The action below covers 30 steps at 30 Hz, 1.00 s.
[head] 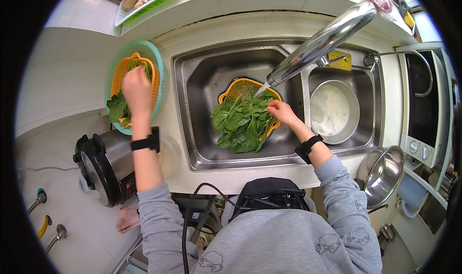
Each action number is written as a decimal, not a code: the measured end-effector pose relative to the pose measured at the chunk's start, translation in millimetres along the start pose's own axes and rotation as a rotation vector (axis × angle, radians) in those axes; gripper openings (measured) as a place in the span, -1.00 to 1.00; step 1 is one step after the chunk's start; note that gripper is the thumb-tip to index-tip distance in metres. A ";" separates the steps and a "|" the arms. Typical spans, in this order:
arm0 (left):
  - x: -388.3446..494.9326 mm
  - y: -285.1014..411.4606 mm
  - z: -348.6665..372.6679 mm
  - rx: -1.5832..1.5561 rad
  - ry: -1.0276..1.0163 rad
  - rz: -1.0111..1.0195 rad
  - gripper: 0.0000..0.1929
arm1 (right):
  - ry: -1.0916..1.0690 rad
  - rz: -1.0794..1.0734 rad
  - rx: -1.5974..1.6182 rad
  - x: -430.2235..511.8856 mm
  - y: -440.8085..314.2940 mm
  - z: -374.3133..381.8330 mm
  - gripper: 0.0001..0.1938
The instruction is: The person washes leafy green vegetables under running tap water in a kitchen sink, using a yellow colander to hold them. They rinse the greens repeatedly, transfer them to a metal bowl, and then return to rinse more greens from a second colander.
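Note:
Leafy greens (240,124) fill an orange plastic colander (231,89) in the large basin of a steel sink, and water runs onto them from a chrome faucet (321,44). My right hand (281,112) is at the right edge of these greens, fingertips pinched close to the leaves; whether it grips one is unclear. On the left, my left hand (137,89) is over a second orange basket (156,79), which stands in a pale green plastic basket (144,46) with more greens (119,108). That hand is blurred and its fingers look curled; what it holds cannot be told.
A metal pot (357,109) with whitish liquid stands in the small basin, a yellow sponge (340,60) behind it. A steel bowl (384,176) and a microwave (420,104) are at the right. An electric cooker (108,165) stands at the left, and a tray (121,17) of ginger lies on the back ledge.

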<state>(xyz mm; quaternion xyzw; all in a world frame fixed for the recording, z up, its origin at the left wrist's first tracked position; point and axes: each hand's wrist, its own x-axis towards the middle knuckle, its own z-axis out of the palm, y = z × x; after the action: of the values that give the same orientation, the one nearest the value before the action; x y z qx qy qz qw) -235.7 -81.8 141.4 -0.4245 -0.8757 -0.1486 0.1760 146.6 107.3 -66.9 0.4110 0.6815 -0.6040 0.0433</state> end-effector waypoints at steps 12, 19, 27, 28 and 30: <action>-142.9 163.5 191.7 -0.382 -0.806 -0.211 -0.85 | 0.050 -0.036 -0.049 14.3 -0.3 13.5 -0.79; -143.4 168.0 199.4 -0.474 -0.436 -0.161 -0.87 | 0.065 -0.078 0.006 23.6 -9.1 9.4 -0.80; -134.7 175.6 226.0 -0.185 -0.649 0.122 -0.86 | 0.249 -0.228 -0.217 27.1 -24.5 7.3 -0.83; -134.8 175.6 226.5 -0.190 -0.655 0.113 -0.85 | 0.258 -0.246 -0.227 28.1 -24.9 7.1 -0.83; -134.3 177.3 226.3 -0.332 -0.487 0.013 -0.83 | 0.260 -0.237 -0.207 29.7 -24.7 6.7 -0.83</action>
<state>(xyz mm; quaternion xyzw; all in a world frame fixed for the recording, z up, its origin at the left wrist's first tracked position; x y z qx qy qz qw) -58.2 23.7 -99.5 -0.4761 -0.8532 -0.1824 -0.1103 109.0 118.2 -65.7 0.3958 0.7833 -0.4735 -0.0745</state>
